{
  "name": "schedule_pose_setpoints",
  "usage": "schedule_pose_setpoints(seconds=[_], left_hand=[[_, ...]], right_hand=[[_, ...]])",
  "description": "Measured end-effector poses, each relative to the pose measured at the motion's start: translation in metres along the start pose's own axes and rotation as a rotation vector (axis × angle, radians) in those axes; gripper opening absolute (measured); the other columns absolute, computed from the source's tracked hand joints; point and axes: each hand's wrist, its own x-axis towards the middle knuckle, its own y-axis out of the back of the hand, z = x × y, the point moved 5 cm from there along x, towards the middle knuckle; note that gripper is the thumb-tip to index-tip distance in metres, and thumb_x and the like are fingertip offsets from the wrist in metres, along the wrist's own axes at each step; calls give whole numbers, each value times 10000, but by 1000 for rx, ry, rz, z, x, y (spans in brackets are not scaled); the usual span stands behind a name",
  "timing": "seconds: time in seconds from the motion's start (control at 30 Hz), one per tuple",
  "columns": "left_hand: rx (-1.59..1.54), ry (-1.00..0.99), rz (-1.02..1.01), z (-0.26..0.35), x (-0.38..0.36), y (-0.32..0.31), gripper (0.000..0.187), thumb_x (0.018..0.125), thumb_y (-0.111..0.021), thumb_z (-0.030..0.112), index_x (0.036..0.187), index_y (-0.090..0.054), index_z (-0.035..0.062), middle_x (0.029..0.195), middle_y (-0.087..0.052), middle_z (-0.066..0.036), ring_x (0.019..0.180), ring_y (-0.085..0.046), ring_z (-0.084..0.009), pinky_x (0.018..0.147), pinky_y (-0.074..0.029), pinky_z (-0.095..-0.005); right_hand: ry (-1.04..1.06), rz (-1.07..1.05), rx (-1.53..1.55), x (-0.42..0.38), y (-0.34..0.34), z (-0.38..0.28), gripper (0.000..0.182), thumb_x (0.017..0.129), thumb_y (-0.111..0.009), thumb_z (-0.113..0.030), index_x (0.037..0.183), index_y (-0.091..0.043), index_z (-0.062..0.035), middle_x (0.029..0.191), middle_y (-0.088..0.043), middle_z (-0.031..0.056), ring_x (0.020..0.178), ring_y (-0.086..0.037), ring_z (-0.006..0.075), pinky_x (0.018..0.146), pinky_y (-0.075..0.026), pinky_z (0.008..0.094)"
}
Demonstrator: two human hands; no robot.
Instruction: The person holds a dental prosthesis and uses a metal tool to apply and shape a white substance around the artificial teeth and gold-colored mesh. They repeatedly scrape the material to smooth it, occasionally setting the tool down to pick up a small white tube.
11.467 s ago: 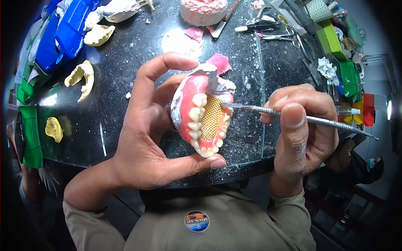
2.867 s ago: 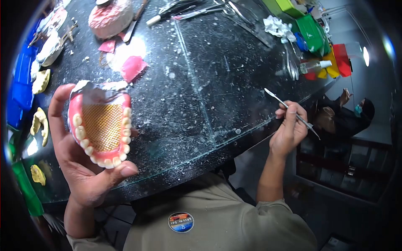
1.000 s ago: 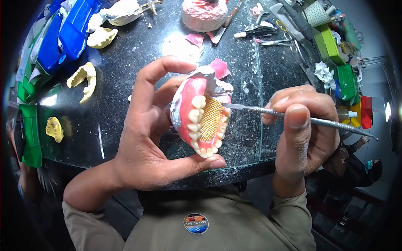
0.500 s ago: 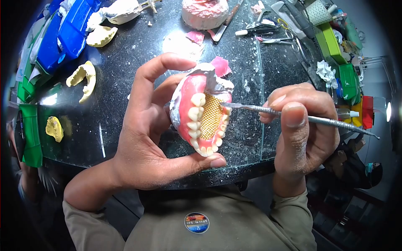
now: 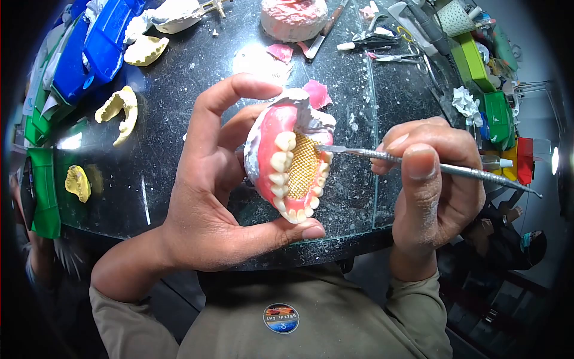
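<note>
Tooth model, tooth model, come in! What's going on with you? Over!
Left hand gripping tooth model. Right hand holding metal tool, tip at edge of gold mesh. Pink scrap behind, not in the way.

My dental model (image 5: 254, 158) shows glossy pink gums (image 5: 273, 127), ivory teeth (image 5: 279, 161) and mottled grey-white plaster, with a gold mesh (image 5: 304, 167) in a fine crisscross grid. The tool (image 5: 466, 172) I see is silver, ridged in tight bands. White speckles dot my black bench (image 5: 197, 66). My shirt (image 5: 239, 323) is olive, the casts (image 5: 127, 122) pale yellow, one bin (image 5: 110, 45) bright blue, another box (image 5: 525, 158) red.
</note>
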Motion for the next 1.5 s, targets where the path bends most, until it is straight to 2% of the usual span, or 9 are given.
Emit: schedule_pose_setpoints(seconds=[0.6, 0.83, 0.87, 0.9, 0.97, 1.13, 1.23, 1.4, 1.5], left_hand=[[19, -18, 1, 1, 1, 1, 1055, 584, -778, -24, 1311, -15, 21, 1185, -461, -158, 1072, -512, -212, 886, -432, -302], [74, -21, -18, 2, 2, 2, 1085, 571, -800, 16, 1304, 1, 10, 1179, -440, -130, 1086, -491, -192, 904, -405, -279], [66, -37, -19, 2, 2, 3, 1046, 569, -803, 24, 1302, -57, -1, 1203, -406, -132, 1079, -492, -188, 902, -404, -275], [58, -53, -19, 2, 2, 3, 1009, 566, -807, 32, 1300, -116, -11, 1228, -373, -134, 1073, -493, -183, 899, -403, -271], [83, -60, 14, 2, 1, 5, 888, 561, -814, 56, 1253, -264, -33, 1275, -297, -132, 1063, -492, -175, 892, -403, -265], [361, -13, 49, 5, 0, 11, 616, 559, -829, 229, 1026, -569, -78, 1345, -159, -67, 1047, -495, -170, 832, -464, -276], [405, 19, 120, 5, -5, 14, 705, 558, -826, 288, 1072, -535, -97, 1359, -174, -66, 946, -563, -189, 786, -501, -297], [381, 43, 247, -1, -7, 5, 856, 548, -813, 413, 1157, -463, -76, 1334, -249, -83, 834, -605, -179, 721, -506, -267], [365, 28, 320, -1, -7, 0, 1037, 541, -811, 440, 1292, -276, -36, 1186, -440, -112, 802, -608, -170, 665, -496, -234]], right_hand=[[11, -1, -7, 2, 0, -1, 232, 871, -543, -210, 857, -509, 19, 706, -534, 87, 566, -509, 131, 459, -415, 218], [41, 120, 17, 0, 21, -6, 276, 916, -448, -242, 873, -506, 25, 722, -527, 119, 576, -500, 146, 467, -422, 215], [40, 129, -26, -1, 29, -10, 282, 927, -419, -235, 881, -503, 30, 729, -517, 134, 591, -488, 147, 476, -408, 214], [39, 219, 0, -6, 41, -7, 251, 882, -516, -236, 896, -512, 15, 754, -550, 128, 530, -487, 130, 448, -402, 208], [-10, 260, -17, -22, 64, 0, 217, 886, -509, -199, 904, -508, 17, 780, -538, 134, 562, -474, 129, 461, -388, 209], [-281, 540, -132, -86, 120, 28, 175, 881, -506, -108, 950, -533, 50, 822, -573, 137, 651, -507, 133, 571, -414, 214], [-422, 658, -241, -124, 138, 32, 155, 866, -527, -73, 956, -541, 52, 804, -593, 119, 643, -530, 103, 612, -437, 202], [-431, 729, -266, -158, 144, 37, 112, 843, -545, -31, 914, -553, 55, 811, -595, 126, 649, -555, 117, 619, -465, 211], [-410, 704, -297, -157, 142, 37, 99, 842, -543, -20, 906, -555, 54, 826, -593, 128, 655, -559, 119, 623, -471, 217]])
